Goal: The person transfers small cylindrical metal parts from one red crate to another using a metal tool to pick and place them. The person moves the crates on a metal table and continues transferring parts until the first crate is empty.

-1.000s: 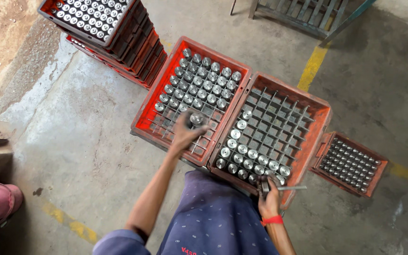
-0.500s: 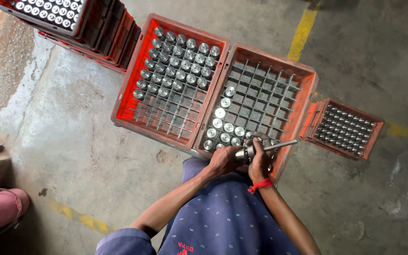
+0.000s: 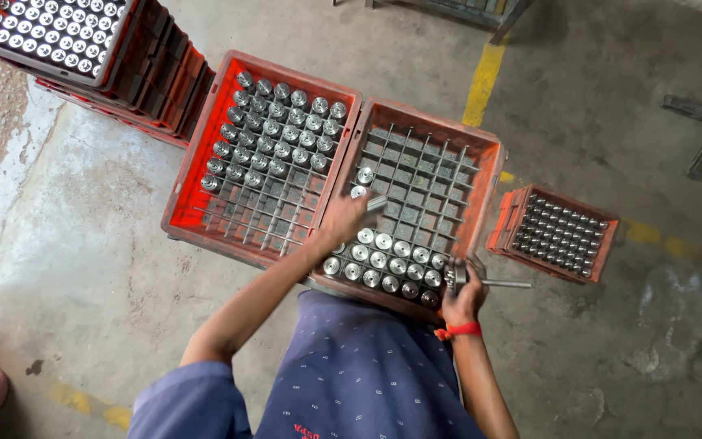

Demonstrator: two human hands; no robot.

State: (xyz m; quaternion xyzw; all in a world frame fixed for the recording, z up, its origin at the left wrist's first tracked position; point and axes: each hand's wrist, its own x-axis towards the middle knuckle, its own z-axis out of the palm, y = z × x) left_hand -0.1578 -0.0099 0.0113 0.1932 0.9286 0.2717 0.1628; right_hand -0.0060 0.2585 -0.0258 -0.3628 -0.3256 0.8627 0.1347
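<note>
I see a short shiny metal cylinder [image 3: 374, 203] lying tilted over the grid of the red crate [image 3: 491, 175], above the open cells in its middle. That crate holds two near rows of round metal parts standing upright, plus two more up its left side; the rest of its cells show bare. A metal tool [image 3: 481, 281] with a round head and a thin straight rod lies level over the crate's near right corner.
</note>
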